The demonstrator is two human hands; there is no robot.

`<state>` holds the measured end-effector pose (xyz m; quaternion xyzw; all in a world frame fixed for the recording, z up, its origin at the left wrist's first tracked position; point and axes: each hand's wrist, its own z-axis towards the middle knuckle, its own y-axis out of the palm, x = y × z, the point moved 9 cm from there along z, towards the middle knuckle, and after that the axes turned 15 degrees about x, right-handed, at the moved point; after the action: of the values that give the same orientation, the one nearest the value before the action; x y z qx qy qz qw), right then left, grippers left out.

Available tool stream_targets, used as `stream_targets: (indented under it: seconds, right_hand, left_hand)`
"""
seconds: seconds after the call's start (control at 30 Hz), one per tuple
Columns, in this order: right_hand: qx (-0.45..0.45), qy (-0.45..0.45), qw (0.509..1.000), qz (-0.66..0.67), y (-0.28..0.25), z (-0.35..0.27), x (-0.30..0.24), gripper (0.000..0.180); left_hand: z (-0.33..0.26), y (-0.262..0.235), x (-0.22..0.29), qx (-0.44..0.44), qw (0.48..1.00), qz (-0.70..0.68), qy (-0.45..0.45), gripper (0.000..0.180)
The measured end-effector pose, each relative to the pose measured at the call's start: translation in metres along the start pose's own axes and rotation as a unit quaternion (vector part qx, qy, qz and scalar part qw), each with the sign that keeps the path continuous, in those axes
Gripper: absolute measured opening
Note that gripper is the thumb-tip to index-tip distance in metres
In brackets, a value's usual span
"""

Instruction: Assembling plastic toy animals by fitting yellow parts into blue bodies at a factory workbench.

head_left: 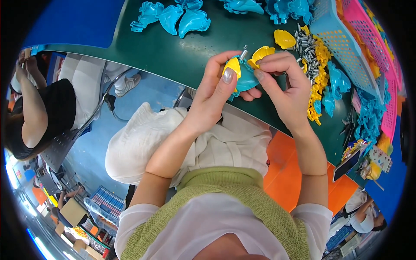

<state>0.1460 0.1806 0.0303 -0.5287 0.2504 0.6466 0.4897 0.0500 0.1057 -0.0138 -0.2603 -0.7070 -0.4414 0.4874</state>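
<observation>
Near the middle of the frame, a little above centre, the left hand holds a blue shell, its fingers closed around the near side and underside. The left thumb presses on a yellow piece lying against the shell's left part. A silver pin sticks up from the shell's upper edge, leaning slightly to the right.

Just to the right, the right hand has its thumb and forefinger pinched narrowly on a curved yellow cover, at the upper right of the shell. Whether the cover is seated on the shell or only beside it, I cannot tell.

Both hands are above a dark green worktop. Along the top of the frame lie more blue parts, in loose groups. At the upper right, another yellow cup rests beside a heap of metal pins, with small yellow parts running down its right side. A light blue basket and a pink basket stand at the right edge, and a phone is at the lower right. At the left, a person in a black top sits.
</observation>
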Motion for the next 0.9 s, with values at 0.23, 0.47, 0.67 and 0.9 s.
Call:
stream_targets:
  seconds: [0.23, 0.47, 0.67, 0.9]
  right_hand:
    - [-0.013, -0.035, 0.999, 0.001, 0.001, -0.001, -0.001, 0.014]
    - [-0.018, -0.069, 0.997, -0.039, 0.002, 0.0, -0.006, 0.014]
    - [-0.039, -0.105, 0.991, -0.076, 0.004, 0.001, -0.01, 0.015]
    - [-0.046, 0.101, 0.993, 0.028, 0.005, -0.001, 0.009, 0.013]
  left_hand:
    - [-0.002, 0.002, 0.0, -0.011, 1.0, 0.01, -0.001, 0.058]
    - [-0.004, 0.0, -0.001, 0.013, 0.999, 0.044, -0.017, 0.058]
    - [-0.006, -0.001, 0.0, 0.005, 0.999, 0.02, -0.04, 0.05]
    - [-0.007, -0.002, 0.001, 0.0, 0.999, 0.002, -0.035, 0.047]
